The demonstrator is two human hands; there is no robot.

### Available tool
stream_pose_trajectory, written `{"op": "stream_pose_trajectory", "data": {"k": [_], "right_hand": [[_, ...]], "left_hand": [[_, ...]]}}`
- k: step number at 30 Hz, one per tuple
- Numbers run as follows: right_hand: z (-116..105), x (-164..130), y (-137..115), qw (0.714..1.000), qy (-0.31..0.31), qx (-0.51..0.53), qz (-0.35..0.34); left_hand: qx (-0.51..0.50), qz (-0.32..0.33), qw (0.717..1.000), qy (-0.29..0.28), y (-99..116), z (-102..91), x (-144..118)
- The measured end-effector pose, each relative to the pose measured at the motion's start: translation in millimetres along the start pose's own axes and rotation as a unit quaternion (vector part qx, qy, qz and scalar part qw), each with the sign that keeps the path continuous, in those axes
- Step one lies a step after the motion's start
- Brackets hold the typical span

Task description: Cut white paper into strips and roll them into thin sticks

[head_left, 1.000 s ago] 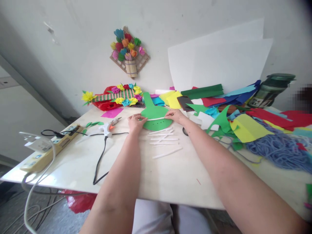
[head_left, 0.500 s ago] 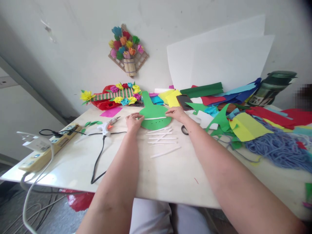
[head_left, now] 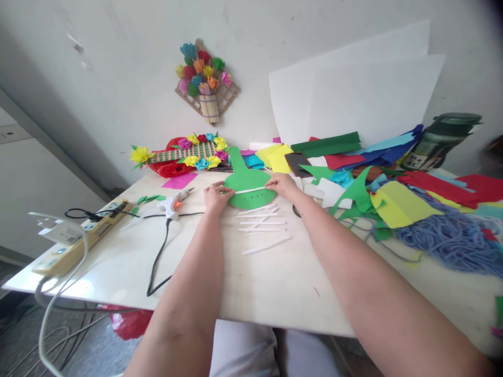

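From far away I see soft, bright light, shine on the table (head_left: 271, 283)'s left, and one dark top-right corner.

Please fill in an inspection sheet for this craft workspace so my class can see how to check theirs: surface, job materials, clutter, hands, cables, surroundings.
Surface: pale table; a thin red scrap lies near the front.
Job materials: green guitar-shaped cutout, one white strip across it; loose white strips in front.
Clutter: coloured paper and blue yarn heaped on the right; dark bottle behind.
Hands: left hand and right hand pinch the strip's opposite ends.
Cables: glue gun cord bends across the table; its plug end cannot be traced. White cable hangs over the edge.
Surroundings: flower decoration on the wall; red plastic below the table.
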State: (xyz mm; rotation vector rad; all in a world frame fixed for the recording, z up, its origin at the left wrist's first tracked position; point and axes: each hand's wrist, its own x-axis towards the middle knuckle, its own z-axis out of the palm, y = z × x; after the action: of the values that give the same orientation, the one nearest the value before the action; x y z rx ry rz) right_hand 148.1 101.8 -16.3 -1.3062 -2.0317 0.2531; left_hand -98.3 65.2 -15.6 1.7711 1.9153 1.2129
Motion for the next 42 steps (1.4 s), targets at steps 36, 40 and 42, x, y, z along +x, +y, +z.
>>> {"op": "stream_pose_trajectory", "data": {"k": [36,40,42], "right_hand": [[-4,-7,0,0.997,0.021,-0.043,0.066],[-4,-8,-1,0.996,0.030,-0.072,0.051],[-4,-9,-3,0.995,0.027,-0.082,0.051]], "left_hand": [[0.016,-0.014,1.000,0.002,1,-4.3,-3],[0.014,-0.013,1.000,0.000,1,-2.9,-2],[0.013,-0.014,1.000,0.002,1,-2.0,-2]]}}
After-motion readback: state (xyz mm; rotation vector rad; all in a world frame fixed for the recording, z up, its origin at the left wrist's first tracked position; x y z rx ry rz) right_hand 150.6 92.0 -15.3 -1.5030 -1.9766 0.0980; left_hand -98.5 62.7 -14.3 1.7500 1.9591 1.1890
